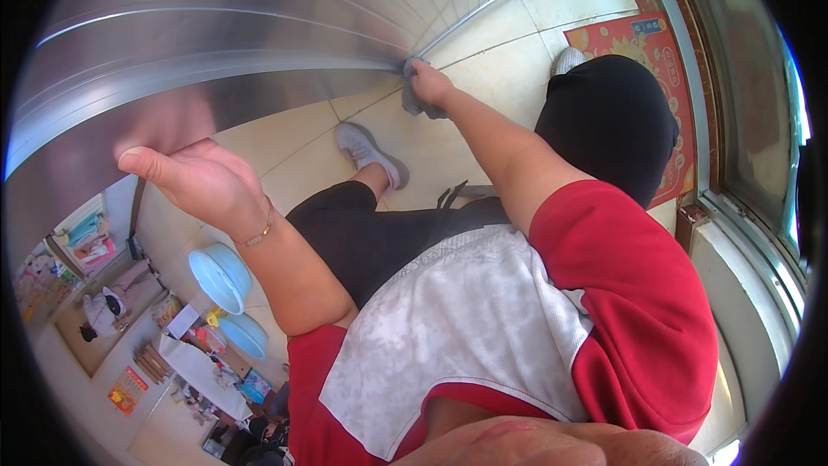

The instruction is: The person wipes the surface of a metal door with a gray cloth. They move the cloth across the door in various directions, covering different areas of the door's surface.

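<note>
In front of me rises a shiny grey metal panel (285, 30) with long ridges, reflecting my arm. My right hand (430, 85) is closed around a crumpled grey cloth (416, 102), pressed at the panel's lower corner. The cloth hangs a little below my fingers. My left hand (203, 179) rests against the panel's lower edge at the left, its thumb stretched out and its palm partly turned up. Its fingertips are hard to make out beside their pink reflection. A bracelet (262, 226) circles my left wrist.
Pale tiles (297, 142) cover the floor under my bent legs. A red printed mat (677, 112) lies at the right beside a metal-framed door (750, 78). Light-blue basins (220, 278) stand at the lower left, near a cluttered white table (198, 371).
</note>
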Available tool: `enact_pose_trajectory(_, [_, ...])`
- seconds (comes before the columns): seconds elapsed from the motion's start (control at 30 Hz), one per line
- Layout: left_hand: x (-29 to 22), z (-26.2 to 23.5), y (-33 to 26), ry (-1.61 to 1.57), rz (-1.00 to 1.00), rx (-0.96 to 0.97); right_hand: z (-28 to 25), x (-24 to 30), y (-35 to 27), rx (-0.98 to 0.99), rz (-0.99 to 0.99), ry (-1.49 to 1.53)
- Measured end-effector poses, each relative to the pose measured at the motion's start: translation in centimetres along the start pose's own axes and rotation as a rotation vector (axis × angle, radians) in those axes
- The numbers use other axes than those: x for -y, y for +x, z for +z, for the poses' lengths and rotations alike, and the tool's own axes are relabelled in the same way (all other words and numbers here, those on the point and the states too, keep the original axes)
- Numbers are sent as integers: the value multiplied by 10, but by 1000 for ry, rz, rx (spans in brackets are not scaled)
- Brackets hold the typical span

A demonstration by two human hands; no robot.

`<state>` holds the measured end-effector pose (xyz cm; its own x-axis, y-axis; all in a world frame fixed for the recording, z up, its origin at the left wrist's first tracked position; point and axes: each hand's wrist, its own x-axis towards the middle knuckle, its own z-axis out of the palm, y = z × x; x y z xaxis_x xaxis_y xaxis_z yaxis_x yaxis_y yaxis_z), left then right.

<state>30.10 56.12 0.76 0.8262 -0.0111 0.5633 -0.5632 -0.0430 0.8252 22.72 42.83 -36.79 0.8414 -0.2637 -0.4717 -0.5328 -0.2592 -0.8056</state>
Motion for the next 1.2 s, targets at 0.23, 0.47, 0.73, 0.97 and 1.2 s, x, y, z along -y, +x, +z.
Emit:
enact_pose_trajectory(0.23, [-4,4,-1,-11,-27,15,13,-8,6,-130,-72,256])
enact_pose_trajectory(0.47, [-3,5,4,40,-55,-16,6,16,-7,-196,-177,404])
enact_pose_trajectory(0.73, [4,5,16,69,-30,-6,-37,55,-18,16,-74,1123])
enact_pose_trajectory(0.97, [6,0,16,72,-6,18,-24,-29,-10,-196,138,631])
enact_pose_trajectory(1.2, [7,-4,17,35,18,67,-4,-20,3,-28,47,282])
